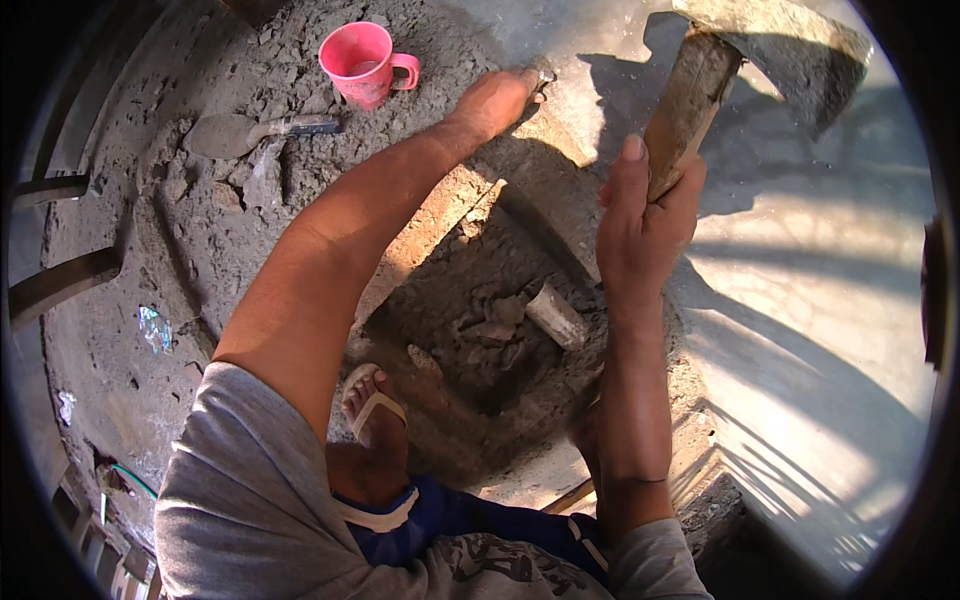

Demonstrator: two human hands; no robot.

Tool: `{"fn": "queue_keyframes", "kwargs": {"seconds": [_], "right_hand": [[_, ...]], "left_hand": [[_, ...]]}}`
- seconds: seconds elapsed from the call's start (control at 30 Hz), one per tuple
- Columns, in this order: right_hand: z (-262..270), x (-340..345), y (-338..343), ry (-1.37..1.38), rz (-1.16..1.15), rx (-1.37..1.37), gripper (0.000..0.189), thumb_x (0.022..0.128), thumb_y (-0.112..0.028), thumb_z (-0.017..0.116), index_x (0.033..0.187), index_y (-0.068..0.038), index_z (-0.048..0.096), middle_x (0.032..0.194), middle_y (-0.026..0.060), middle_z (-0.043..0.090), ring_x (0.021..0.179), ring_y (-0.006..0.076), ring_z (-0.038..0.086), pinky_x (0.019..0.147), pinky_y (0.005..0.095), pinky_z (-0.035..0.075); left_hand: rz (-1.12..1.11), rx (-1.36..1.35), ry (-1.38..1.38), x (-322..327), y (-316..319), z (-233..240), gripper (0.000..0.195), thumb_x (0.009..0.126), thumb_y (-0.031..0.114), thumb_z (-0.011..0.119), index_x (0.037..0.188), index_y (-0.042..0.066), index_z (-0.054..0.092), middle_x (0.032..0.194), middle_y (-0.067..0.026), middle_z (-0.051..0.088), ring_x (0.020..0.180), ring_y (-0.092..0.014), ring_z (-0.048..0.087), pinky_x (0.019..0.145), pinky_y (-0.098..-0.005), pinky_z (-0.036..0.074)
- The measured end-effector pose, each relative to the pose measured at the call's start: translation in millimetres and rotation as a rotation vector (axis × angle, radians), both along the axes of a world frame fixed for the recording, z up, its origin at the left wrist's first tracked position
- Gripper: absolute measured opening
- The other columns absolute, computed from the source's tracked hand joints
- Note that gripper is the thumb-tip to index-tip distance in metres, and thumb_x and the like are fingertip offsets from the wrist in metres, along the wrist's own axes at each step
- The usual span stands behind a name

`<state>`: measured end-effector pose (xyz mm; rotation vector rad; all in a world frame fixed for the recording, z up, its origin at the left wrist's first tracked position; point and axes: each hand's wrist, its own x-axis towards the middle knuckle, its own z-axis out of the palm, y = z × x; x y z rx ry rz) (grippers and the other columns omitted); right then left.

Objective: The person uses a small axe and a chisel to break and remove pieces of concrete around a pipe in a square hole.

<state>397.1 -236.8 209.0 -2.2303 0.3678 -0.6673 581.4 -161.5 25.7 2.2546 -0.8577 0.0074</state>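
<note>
My left hand (491, 103) is closed around a short metal tool (548, 76), perhaps a chisel; only its shiny end shows past my fingers. It rests at the broken concrete edge above the pit. My right hand (646, 225) grips the wooden handle (691, 105) of a hatchet, raised above the smooth concrete floor. The hatchet's head (806, 64) is at the upper right, with its wide blade slanting down. Between my arms lies a square dug pit (480, 262) with rubble in it. A whitish pipe end (556, 316) sticks up at a tilt inside.
A pink plastic mug (358, 64) stands on crumbled mortar at the upper left. Near it lies a trowel (225, 136) with a dark handle. My sandalled foot (373, 401) is at the pit's left side. Smooth concrete (810, 300) spreads to the right.
</note>
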Motion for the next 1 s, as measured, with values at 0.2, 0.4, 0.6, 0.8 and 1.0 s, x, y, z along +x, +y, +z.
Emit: {"fn": "queue_keyframes", "kwargs": {"seconds": [0.2, 0.4, 0.6, 0.8, 1.0], "right_hand": [[-84, 12, -27, 0.535, 0.062, -0.250, 0.033, 0.095, -0.023, 0.064, 0.116, 0.000, 0.053, 0.087, 0.0282, 0.066, 0.082, 0.0484, 0.066, 0.067, 0.0506, 0.052], [-21, 7, 0, 0.116, 0.058, -0.069, 0.029, 0.095, -0.025, 0.064, 0.109, -0.002, 0.053, 0.085, 0.0275, 0.067, 0.082, 0.0498, 0.066, 0.067, 0.0507, 0.052], [-83, 22, -34, 0.463, 0.117, -0.286, 0.028, 0.093, -0.025, 0.062, 0.106, -0.001, 0.053, 0.081, 0.0278, 0.066, 0.079, 0.0479, 0.066, 0.067, 0.0518, 0.052], [-60, 11, -19, 0.163, 0.097, -0.094, 0.028, 0.091, -0.024, 0.064, 0.100, 0.001, 0.055, 0.080, 0.0288, 0.066, 0.076, 0.0489, 0.065, 0.066, 0.0533, 0.052], [-94, 16, -45, 0.398, 0.142, -0.161, 0.030, 0.091, -0.026, 0.066, 0.093, 0.002, 0.058, 0.077, 0.0269, 0.063, 0.074, 0.0475, 0.063, 0.065, 0.0475, 0.049]], "left_hand": [[-0.045, 0.013, 0.026, 3, 1, -7, 0.021, 0.095, 0.012, 0.046, 0.105, 0.001, 0.060, 0.102, -0.0281, 0.066, 0.099, -0.047, 0.064, 0.085, -0.0542, 0.051], [-0.015, 0.042, 0.051, -2, 2, -10, 0.018, 0.095, 0.011, 0.050, 0.107, 0.002, 0.061, 0.098, -0.0277, 0.066, 0.096, -0.048, 0.064, 0.083, -0.0549, 0.050], [-0.021, -0.118, 0.060, 2, 4, -10, 0.021, 0.097, 0.020, 0.057, 0.102, 0.000, 0.061, 0.095, -0.0287, 0.065, 0.094, -0.048, 0.063, 0.080, -0.0537, 0.049], [-0.012, -0.114, -0.008, -5, 0, -23, 0.025, 0.095, 0.026, 0.062, 0.101, 0.002, 0.063, 0.091, -0.0289, 0.065, 0.091, -0.048, 0.063, 0.078, -0.0541, 0.049], [0.102, -0.043, 0.165, -2, 1, -5, 0.032, 0.096, 0.030, 0.063, 0.101, -0.001, 0.061, 0.091, -0.0290, 0.065, 0.091, -0.049, 0.063, 0.079, -0.0547, 0.049]]}}
